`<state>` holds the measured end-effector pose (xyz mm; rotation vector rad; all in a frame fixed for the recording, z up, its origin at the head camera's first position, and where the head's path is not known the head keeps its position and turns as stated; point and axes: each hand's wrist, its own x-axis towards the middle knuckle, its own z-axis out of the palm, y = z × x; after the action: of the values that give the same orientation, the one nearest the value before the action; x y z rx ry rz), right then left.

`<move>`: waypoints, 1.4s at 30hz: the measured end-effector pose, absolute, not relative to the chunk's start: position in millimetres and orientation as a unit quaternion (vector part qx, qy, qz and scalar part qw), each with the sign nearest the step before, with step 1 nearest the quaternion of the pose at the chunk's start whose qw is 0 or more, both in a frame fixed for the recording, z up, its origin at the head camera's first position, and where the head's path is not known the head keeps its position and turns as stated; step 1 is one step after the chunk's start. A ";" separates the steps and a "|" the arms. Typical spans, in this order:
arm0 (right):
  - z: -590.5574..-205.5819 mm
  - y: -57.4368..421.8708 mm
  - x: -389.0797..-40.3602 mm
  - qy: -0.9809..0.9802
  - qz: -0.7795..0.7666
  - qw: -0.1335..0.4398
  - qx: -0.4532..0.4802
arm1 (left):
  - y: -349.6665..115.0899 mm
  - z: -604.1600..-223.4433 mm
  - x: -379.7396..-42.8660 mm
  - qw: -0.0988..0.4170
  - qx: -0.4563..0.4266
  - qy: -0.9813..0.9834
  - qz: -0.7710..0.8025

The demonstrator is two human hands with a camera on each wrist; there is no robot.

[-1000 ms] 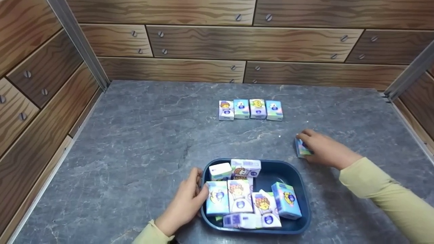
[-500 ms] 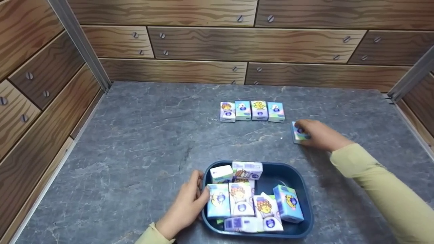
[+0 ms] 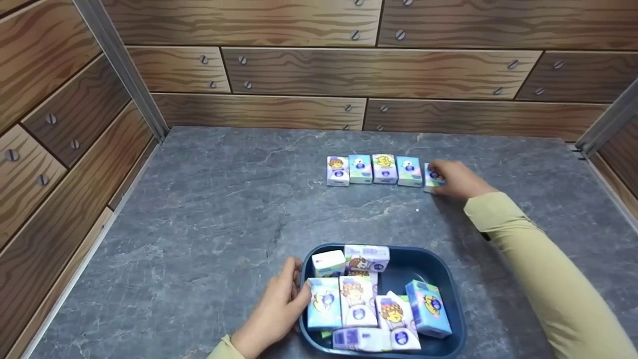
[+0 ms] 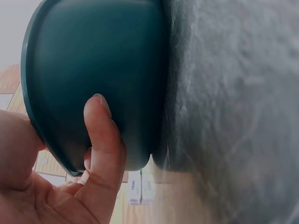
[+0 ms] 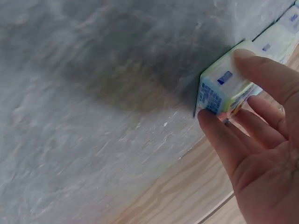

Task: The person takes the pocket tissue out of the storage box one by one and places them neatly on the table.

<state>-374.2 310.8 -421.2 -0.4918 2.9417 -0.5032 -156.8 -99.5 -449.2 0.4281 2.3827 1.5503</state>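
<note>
My right hand (image 3: 461, 180) pinches a small blue pocket tissue pack (image 3: 430, 183) at the right end of a row of similar packs. In the right wrist view, the thumb and fingers hold the held pack by its edges, low at the grey surface. A narrow gap parts it from the blue pack (image 3: 409, 171) to its left in the head view. My left hand (image 3: 279, 304) grips the left wall of a dark blue plastic tub (image 3: 456, 299), thumb at the rim. Fingers (image 4: 105, 144) press the tub's outer wall in the left wrist view.
Several tissue packs with cartoon prints lie jumbled in the tub, among them a blue one (image 3: 428, 308) at its right side. A white-and-purple pack (image 3: 338, 171) begins the row on the left. Wood-patterned walls (image 3: 299, 72) bound the grey marbled table (image 3: 224, 214).
My right hand has carried the blue tissue pack away from beside the tub, back and slightly left, to the row's right end. My left hand keeps hold of the tub.
</note>
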 end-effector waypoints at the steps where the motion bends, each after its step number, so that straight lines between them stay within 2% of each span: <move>1: -421.8 310.3 -376.0 0.971 -0.171 0.061 -0.157 | -99.2 -449.6 -156.4 0.136 0.147 0.819 0.538; 13: -419.0 295.8 -392.2 0.971 -0.180 0.096 -0.124 | -99.0 -450.8 -156.9 0.132 0.148 0.814 0.545; 22: -422.9 291.4 -394.7 0.972 -0.173 0.062 -0.148 | -100.3 -451.9 -157.8 0.136 0.151 0.809 0.552; 34: -424.1 292.0 -393.5 0.973 -0.171 0.061 -0.143 | -99.4 -450.5 -156.2 0.127 0.159 0.812 0.548; 42: -424.5 291.2 -394.0 0.973 -0.163 0.066 -0.147 | -99.2 -451.3 -156.3 0.142 0.147 0.809 0.551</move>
<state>-394.0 291.2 -424.5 -0.4449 2.9361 -0.4922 -156.3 -99.2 -451.3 0.4256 2.3357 1.5903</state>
